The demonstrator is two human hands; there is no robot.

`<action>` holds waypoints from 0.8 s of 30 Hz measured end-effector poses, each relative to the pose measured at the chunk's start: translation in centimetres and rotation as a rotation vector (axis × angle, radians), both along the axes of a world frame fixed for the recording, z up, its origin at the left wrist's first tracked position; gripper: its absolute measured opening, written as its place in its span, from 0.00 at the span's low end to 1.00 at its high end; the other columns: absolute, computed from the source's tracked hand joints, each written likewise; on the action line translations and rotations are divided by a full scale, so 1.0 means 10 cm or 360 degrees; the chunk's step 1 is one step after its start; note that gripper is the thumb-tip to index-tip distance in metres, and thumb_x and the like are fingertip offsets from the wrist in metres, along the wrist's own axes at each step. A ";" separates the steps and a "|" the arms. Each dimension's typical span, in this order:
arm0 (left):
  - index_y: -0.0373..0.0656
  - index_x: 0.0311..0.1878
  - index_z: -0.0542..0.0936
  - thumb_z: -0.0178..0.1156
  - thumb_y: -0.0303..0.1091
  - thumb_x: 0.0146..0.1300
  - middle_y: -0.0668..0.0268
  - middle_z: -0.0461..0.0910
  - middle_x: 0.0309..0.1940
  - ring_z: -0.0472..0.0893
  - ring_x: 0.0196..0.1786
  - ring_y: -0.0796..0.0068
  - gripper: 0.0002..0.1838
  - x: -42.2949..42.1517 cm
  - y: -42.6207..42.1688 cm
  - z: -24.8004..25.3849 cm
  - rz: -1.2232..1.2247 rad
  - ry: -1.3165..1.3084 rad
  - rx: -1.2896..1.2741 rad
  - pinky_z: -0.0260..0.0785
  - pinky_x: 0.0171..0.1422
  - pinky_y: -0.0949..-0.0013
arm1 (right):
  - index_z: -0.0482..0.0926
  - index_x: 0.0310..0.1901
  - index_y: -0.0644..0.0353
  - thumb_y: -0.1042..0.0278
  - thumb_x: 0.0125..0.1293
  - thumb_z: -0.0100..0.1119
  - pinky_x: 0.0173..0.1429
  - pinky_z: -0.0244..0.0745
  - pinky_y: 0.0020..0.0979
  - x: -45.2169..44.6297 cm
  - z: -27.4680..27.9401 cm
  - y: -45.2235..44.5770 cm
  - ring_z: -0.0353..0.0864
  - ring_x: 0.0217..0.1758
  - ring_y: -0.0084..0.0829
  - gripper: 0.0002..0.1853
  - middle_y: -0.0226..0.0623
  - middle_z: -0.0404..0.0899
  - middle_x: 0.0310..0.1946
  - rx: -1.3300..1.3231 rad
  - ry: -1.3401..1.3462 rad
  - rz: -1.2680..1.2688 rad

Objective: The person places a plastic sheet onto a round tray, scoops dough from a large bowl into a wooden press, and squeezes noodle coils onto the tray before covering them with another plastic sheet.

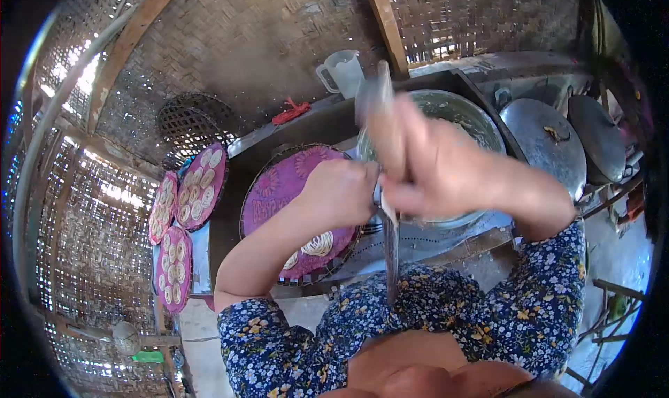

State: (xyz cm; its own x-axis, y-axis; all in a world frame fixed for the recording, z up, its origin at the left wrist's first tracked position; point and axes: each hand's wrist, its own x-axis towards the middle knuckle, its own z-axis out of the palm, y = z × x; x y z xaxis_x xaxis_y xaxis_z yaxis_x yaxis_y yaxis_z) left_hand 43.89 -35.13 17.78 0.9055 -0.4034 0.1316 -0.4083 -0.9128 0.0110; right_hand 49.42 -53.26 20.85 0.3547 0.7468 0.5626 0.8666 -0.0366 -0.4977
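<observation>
My right hand, smeared by motion, is closed round a blurred tan stick-like object that points up and away. Beside it, my left hand is curled shut at the middle of the view; what it grips is mostly hidden. A long grey bar runs from between the hands down toward my lap. Under my left forearm lies a round tray with purple patterned cloth, bearing pale coiled noodle-like rounds. Beneath my right hand is a large basin with pale wet residue inside.
Several purple-lined trays of coiled rounds stand at the left. Behind are a clear plastic jug, a red cloth or bag and a dark woven basket. Metal lids lie at the right. Woven bamboo walls enclose the space.
</observation>
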 end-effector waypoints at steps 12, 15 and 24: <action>0.41 0.40 0.78 0.65 0.32 0.43 0.60 0.80 0.37 0.79 0.42 0.68 0.17 0.31 0.31 -0.54 0.0128 0.0279 -0.1230 0.71 0.47 0.66 | 0.58 0.52 0.62 0.76 0.50 0.54 0.34 0.66 0.26 0.66 -0.48 -1.08 0.69 0.27 0.24 0.26 0.32 0.69 0.25 0.1348 0.0784 -0.0461; 0.39 0.45 0.75 0.66 0.30 0.45 0.62 0.79 0.41 0.78 0.45 0.73 0.21 0.47 0.33 -0.89 0.0064 0.0972 -0.2266 0.72 0.47 0.69 | 0.59 0.48 0.60 0.79 0.52 0.51 0.41 0.66 0.32 0.66 -0.72 -0.99 0.70 0.32 0.30 0.21 0.38 0.69 0.28 0.2057 0.0705 -0.0360; 0.41 0.44 0.74 0.66 0.21 0.46 0.63 0.76 0.36 0.76 0.41 0.72 0.19 0.72 0.14 -1.40 0.0028 0.0777 -0.2445 0.75 0.46 0.63 | 0.63 0.41 0.55 0.68 0.57 0.56 0.19 0.59 0.27 0.87 -1.91 -0.69 0.70 0.26 0.26 0.13 0.32 0.70 0.30 0.2043 0.2290 -0.1324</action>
State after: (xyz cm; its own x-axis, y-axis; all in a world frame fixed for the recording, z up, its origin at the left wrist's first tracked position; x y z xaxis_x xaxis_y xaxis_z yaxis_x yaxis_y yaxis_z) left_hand 51.13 -33.68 3.75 0.9830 -0.1583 0.0935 -0.0817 0.0794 0.9935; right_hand 58.14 -60.20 1.71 0.8741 -0.2738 -0.4012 -0.0989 0.7083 -0.6990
